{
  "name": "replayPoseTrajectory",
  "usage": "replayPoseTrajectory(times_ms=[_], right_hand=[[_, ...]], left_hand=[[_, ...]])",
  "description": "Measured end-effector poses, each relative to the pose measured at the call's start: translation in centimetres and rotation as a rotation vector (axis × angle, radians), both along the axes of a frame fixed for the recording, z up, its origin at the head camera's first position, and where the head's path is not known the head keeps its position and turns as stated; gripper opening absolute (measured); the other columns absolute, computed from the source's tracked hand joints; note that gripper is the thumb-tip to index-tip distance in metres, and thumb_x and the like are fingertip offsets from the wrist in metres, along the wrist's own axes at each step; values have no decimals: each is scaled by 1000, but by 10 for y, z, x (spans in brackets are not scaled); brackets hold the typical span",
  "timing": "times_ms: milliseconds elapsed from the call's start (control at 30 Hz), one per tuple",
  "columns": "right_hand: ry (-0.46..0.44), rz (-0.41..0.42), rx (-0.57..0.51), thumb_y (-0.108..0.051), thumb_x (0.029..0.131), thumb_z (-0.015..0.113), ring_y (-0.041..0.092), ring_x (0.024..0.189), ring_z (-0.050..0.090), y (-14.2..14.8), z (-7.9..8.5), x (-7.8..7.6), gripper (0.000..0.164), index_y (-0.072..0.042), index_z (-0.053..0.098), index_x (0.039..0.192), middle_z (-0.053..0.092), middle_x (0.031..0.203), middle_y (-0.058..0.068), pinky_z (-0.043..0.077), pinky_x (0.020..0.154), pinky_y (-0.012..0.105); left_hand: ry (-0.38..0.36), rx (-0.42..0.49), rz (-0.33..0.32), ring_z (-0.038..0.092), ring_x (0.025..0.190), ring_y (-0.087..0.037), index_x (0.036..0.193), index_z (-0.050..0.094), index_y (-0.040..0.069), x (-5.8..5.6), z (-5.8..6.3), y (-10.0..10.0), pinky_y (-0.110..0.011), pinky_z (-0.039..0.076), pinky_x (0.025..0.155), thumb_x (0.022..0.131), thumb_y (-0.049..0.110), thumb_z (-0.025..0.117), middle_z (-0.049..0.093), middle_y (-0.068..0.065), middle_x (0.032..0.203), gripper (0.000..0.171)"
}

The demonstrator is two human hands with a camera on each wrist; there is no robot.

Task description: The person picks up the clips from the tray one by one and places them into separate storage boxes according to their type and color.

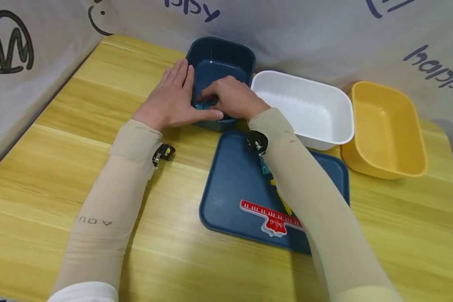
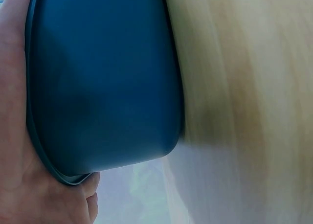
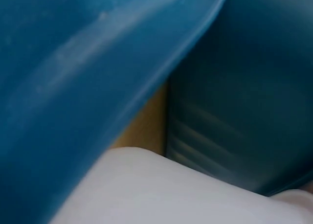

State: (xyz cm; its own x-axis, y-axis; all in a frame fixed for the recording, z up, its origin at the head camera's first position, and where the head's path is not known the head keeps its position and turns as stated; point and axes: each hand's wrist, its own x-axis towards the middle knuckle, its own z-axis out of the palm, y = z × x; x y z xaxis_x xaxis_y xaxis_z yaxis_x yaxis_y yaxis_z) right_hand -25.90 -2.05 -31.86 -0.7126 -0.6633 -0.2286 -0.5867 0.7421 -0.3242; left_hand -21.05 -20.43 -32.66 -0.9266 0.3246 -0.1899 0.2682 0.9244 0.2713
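Observation:
My left hand [image 1: 173, 98] rests with straight fingers along the near left rim of a dark blue bin [image 1: 220, 69], its thumb stretched along the near edge. In the left wrist view, that palm [image 2: 19, 150] lies against the rim and the bin's outer wall [image 2: 107, 87] faces the camera. Inside the bin, toward its near end, my right hand [image 1: 235, 98] has bent fingers and pinches a small teal piece [image 1: 201, 106]. The fingers partly cover that piece; its kind cannot be made out. The right wrist view shows only bin walls and the tray edge [image 3: 98, 87].
A dark blue tray [image 1: 226, 188] holds a red ruler [image 1: 273, 216], a yellow item [image 1: 285, 201] and a teal item [image 1: 264, 165], partly under the right forearm. A white bin [image 1: 305, 100] and a yellow bin [image 1: 385, 126] stand to the right on the wooden table [image 1: 166, 235].

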Motion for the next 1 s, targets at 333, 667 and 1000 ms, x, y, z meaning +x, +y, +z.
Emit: replayPoseTrajectory(times_ms=[333, 667, 1000], right_hand=[[14, -8, -7, -31, 102, 67, 15, 132, 61, 0, -1, 2, 35, -30, 69, 137, 68, 141, -5, 52, 113, 36], [87, -4, -45, -30, 104, 62, 22, 117, 60, 1, -4, 3, 54, -24, 50, 155, 65, 136, 9, 52, 105, 37], [144, 7, -95, -32, 103, 64, 21, 121, 63, 8, 7, 2, 53, -20, 52, 153, 65, 137, 9, 52, 111, 38]], left_hand=[[2, 14, 5, -18, 163, -34, 163, -11, 2, 0, 0, 0, -50, -9, 136, 78, 98, 40, -20, -15, 173, 138], [11, 16, 11, -17, 163, -35, 164, -8, 1, 1, -2, -1, -51, -9, 135, 78, 97, 41, -18, -16, 173, 138], [9, 11, 9, -17, 163, -34, 164, -9, 1, 0, -1, 1, -51, -8, 135, 78, 97, 41, -19, -16, 173, 138]])
